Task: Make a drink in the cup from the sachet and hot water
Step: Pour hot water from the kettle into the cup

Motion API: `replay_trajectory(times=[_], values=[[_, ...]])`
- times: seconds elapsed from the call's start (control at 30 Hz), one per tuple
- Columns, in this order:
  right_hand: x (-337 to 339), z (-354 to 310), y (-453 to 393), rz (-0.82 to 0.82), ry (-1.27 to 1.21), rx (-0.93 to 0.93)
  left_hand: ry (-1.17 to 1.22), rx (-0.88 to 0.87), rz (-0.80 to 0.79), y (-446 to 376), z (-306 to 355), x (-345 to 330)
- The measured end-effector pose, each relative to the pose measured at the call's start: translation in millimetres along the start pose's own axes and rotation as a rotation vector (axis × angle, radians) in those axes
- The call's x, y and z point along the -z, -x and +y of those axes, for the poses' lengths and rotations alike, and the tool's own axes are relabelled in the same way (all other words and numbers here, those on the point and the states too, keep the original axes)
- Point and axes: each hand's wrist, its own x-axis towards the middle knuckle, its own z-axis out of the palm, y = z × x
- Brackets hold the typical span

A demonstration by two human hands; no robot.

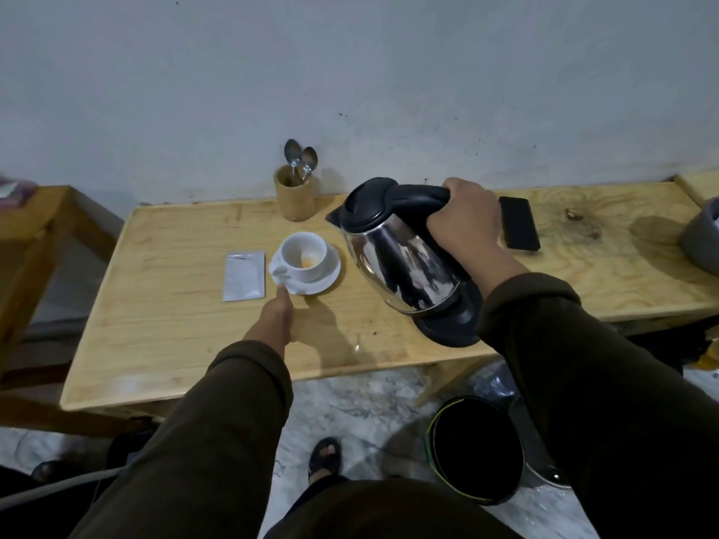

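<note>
A white cup (304,255) stands on a white saucer (330,271) on the wooden table (167,336); orange powder lies in its bottom. A silver sachet (244,275) lies flat just left of the saucer. My left hand (274,317) reaches to the saucer's near edge, fingertips touching the rim below the cup handle. My right hand (465,223) grips the black handle of a steel kettle (400,262), which is tilted in the air with its spout pointing left toward the cup. No water is seen pouring.
A wooden holder (294,197) with two spoons stands behind the cup by the wall. A black flat object (519,222) lies right of the kettle, a grey pot (702,237) at the far right. A black bin (476,449) sits on the floor below.
</note>
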Motion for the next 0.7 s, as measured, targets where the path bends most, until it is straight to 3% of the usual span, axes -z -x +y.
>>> replay_trajectory(times=[0.2, 0.7], values=[[-11, -34, -8, -0.089, 0.135, 0.065, 0.167, 0.005, -0.036, -14, 23, 5], [-22, -75, -14, -0.148, 0.370, 0.050, 0.123, 0.054, -0.137, -50, 43, 13]])
